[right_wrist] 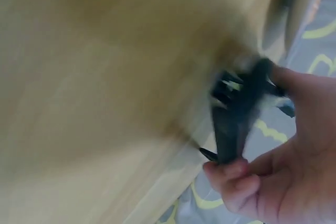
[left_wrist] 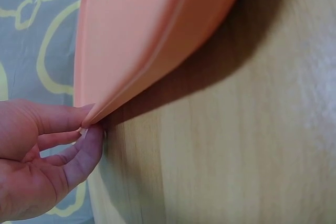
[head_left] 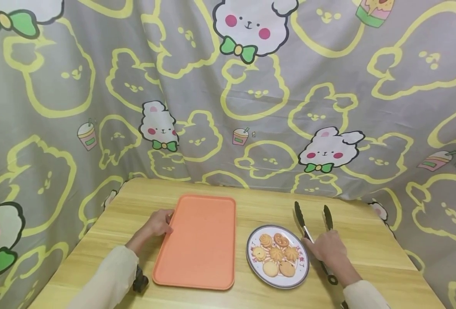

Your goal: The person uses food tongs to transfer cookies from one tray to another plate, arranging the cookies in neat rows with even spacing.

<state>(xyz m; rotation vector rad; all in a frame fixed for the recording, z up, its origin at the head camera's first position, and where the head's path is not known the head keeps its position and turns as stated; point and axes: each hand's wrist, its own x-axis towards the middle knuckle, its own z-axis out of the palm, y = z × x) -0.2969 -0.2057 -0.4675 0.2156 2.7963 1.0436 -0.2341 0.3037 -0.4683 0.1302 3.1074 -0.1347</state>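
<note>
My left hand [head_left: 160, 223] pinches the left rim of an orange tray [head_left: 199, 244]; in the left wrist view the thumb and fingers [left_wrist: 86, 153] hold its edge. Nothing lies on the tray. To its right stands a round white plate [head_left: 256, 268] with a dark rim, bearing several cookies [head_left: 276, 254] of different shapes. Right of the plate, my right hand [head_left: 330, 249] grips a pair of black-and-metal tongs [head_left: 308, 234]. Their two black tips point away from me and stand apart. In the right wrist view the tongs [right_wrist: 233, 119] are blurred between thumb and fingers.
All of this is on a wooden table [head_left: 266, 210]. A grey patterned curtain [head_left: 259, 103] with yellow outlines and white rabbits hangs behind the table and along both sides. A black strap device [head_left: 140, 281] sits at the left wrist.
</note>
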